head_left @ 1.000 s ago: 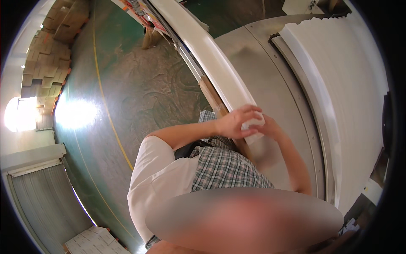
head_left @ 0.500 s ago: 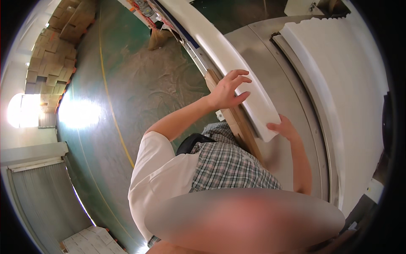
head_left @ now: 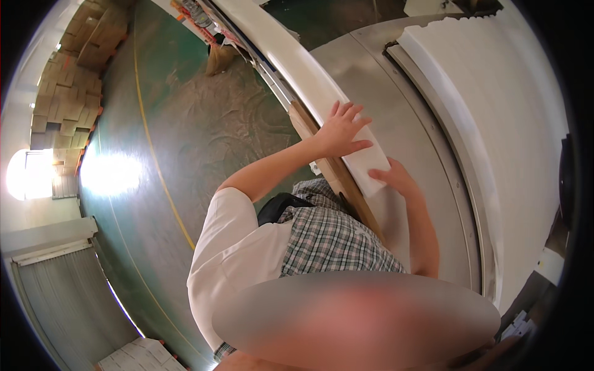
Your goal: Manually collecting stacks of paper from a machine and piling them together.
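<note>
A long, glossy white piece (head_left: 309, 74), like a flattened roll or folded sheet, lies along the edge of a grey metal table (head_left: 427, 198). My left hand (head_left: 343, 131) rests on top of it, fingers spread and thumb pointing across. At its near end is my right hand (head_left: 397, 178), with the thumb on the upper face and the fingers around the far side, partly hidden. A brown board or cardboard strip (head_left: 354, 201) runs beside the white piece, between it and my body.
Right of a curved dark slot in the table, a wide white sheet (head_left: 495, 123) spreads out. Stacked cartons (head_left: 68, 93) stand at the far left. A broom head (head_left: 219, 60) and bundled items show beyond the table edge. The green floor (head_left: 167, 123) bears yellow lines.
The white piece's near end has shifted left and slightly up in view, and my right hand has moved with it. My left hand has flattened from curled, raised fingers onto the surface.
</note>
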The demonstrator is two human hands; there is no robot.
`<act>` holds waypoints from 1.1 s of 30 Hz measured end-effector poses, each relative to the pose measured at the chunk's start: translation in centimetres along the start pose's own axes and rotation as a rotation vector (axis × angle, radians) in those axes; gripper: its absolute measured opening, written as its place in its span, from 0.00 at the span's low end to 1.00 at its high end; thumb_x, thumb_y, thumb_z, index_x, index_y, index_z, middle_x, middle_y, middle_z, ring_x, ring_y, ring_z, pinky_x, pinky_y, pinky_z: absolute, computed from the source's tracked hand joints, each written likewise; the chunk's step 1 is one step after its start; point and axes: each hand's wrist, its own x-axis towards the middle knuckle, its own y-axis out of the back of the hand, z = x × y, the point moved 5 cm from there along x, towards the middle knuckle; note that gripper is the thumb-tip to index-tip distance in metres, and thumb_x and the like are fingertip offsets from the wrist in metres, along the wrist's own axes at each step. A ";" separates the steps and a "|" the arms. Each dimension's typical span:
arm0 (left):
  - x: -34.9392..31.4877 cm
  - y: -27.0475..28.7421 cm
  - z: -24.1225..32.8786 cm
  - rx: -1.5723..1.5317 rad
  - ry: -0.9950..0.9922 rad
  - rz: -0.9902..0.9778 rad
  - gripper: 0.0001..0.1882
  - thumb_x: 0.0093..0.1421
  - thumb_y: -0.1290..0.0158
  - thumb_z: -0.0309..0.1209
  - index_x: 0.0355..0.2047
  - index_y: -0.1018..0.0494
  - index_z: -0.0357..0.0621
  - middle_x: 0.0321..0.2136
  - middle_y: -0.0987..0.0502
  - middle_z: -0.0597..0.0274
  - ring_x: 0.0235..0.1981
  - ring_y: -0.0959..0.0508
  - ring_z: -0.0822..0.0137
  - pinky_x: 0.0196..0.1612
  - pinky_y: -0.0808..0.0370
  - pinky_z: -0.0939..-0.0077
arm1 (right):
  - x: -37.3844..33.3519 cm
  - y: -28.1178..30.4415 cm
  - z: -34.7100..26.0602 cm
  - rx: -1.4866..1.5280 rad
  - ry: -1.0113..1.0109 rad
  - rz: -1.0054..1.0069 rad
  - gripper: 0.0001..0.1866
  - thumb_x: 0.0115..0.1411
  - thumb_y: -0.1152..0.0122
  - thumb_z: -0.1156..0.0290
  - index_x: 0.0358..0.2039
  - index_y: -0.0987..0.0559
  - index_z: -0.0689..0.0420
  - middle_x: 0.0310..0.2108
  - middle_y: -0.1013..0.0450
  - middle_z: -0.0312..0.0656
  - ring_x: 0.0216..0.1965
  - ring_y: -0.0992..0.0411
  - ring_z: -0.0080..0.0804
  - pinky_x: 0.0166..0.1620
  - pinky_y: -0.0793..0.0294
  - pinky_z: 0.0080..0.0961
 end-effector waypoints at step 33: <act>41.3 -14.4 -15.6 -0.851 0.586 0.207 0.29 0.54 0.53 0.46 0.51 0.36 0.41 0.50 0.34 0.52 0.52 0.36 0.58 0.52 0.40 0.70 | -9.2 14.6 13.3 -0.479 0.000 1.553 0.09 0.55 0.46 0.69 0.23 0.31 0.58 0.20 0.35 0.41 0.19 0.36 0.32 0.23 0.35 0.25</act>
